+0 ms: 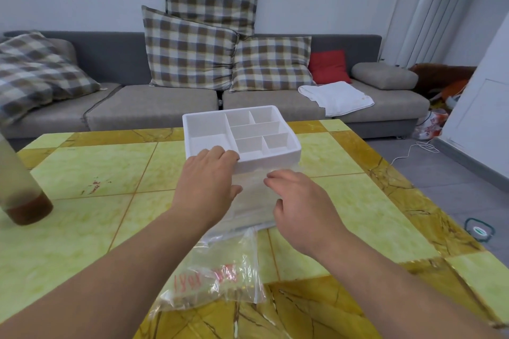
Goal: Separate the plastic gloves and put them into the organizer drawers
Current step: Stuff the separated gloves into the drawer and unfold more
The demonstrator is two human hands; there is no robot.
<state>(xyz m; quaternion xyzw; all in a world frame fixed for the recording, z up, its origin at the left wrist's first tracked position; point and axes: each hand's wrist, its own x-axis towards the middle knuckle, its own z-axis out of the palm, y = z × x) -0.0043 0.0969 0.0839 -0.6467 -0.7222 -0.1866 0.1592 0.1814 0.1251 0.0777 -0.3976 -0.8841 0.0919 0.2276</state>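
Plastic gloves (252, 201); bag (220, 264) lettering red, perhaps mirrored

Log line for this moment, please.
left hand: at organizer near rim, grip unclear | right hand: open over gloves | compartments: look empty | bag: nearest camera

Bottle (16, 173): top cut off by frame edge, 9 o'clock.
Bag print (203, 278): red lettering blurred, unreadable.
Left hand (208, 181): fingertips curled from sight at organizer (270, 164) rim.
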